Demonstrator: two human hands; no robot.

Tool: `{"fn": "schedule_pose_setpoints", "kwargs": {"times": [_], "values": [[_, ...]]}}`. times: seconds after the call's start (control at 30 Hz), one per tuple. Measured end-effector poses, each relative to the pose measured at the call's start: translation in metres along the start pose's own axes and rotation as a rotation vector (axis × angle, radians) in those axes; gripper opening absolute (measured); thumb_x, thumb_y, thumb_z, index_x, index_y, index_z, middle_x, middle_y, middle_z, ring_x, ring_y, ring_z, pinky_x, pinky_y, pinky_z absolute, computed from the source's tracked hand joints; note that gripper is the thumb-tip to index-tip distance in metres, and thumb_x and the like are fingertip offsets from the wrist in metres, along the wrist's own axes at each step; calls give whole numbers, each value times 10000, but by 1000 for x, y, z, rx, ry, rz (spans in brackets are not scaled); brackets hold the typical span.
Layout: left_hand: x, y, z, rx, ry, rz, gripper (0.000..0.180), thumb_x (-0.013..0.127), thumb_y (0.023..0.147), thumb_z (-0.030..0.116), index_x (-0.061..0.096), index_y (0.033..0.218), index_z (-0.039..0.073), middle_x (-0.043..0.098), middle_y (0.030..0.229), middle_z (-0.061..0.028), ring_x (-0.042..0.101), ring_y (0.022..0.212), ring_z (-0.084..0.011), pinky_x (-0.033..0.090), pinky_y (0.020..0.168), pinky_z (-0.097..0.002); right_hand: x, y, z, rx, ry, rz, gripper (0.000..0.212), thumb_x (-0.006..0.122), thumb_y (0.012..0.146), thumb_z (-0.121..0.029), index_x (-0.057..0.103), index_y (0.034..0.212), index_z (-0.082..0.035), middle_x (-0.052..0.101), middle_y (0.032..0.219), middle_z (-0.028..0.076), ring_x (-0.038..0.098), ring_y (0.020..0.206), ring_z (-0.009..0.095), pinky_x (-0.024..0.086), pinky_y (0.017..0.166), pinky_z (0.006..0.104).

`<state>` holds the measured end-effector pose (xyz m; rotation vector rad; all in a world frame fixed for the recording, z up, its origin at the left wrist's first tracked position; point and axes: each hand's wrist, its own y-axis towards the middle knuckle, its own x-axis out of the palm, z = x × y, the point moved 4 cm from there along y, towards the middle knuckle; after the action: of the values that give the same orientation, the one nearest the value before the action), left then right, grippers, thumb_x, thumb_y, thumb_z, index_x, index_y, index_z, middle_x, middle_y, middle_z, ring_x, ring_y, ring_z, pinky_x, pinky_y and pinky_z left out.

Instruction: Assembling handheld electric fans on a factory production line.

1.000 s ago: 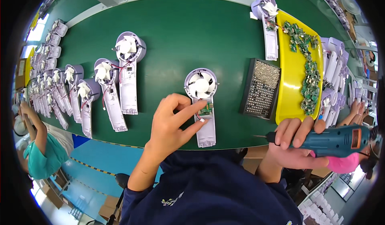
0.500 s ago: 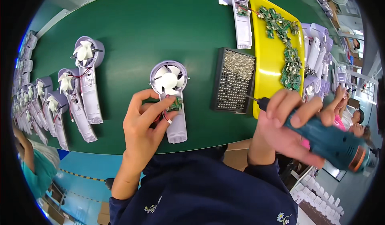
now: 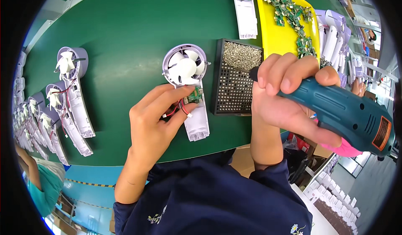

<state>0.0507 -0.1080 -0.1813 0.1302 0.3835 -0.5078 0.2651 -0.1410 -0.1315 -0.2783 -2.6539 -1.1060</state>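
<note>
A lilac handheld-fan shell half [image 3: 197, 124] lies on the green table with its white fan blades [image 3: 185, 69] at the far end. My left hand [image 3: 157, 115] pinches a small green circuit board [image 3: 194, 96] between thumb and fingers, against the shell's handle just below the blades. Red and black wires with white plugs [image 3: 189, 115] stick out beside the thumb. My right hand [image 3: 291, 82] is wrapped round a teal electric screwdriver [image 3: 343, 109]. The screwdriver's black nose reaches the right side of a black screw tray [image 3: 218, 78]; I cannot make out its bit.
Several fan shells with blades and wires [image 3: 77, 103] stand in rows at the left. A yellow tray [image 3: 280, 38] of loose circuit boards lies far right, beside another shell [image 3: 246, 19]. More lilac shells [image 3: 333, 38] are stacked beyond it. Another person's teal sleeve [image 3: 44, 189] shows lower left.
My right hand has brought the screwdriver up and left, over the screw tray's edge. The left hand keeps the circuit board on the shell. The whole view has shifted somewhat.
</note>
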Motion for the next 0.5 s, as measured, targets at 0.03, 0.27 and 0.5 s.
{"fn": "schedule_pose_setpoints", "kwargs": {"times": [0.03,0.27,0.5], "values": [[0,0,0,-4,-1,-1,299,834,733,33,743,1018,40,680,917,-95,637,656,-165,525,565,-283,1,0,1,7,5,-7,1034,438,710,-949,496,1248,-68,515,789,80,473,544,182,400,501,334],[-1,1,-2,21,-9,3,297,841,719,43,745,1000,46,673,902,-83,632,652,-165,523,567,-282,1,-1,8,38,23,-30,1045,420,716,-956,510,1268,-73,527,811,81,480,558,184,400,513,336],[-2,1,-2,32,-3,7,297,845,714,49,744,994,47,671,891,-79,638,655,-170,526,573,-286,2,-2,11,78,6,-33,1056,404,717,-962,511,1288,-81,529,811,68,468,559,173,397,513,335]]}}
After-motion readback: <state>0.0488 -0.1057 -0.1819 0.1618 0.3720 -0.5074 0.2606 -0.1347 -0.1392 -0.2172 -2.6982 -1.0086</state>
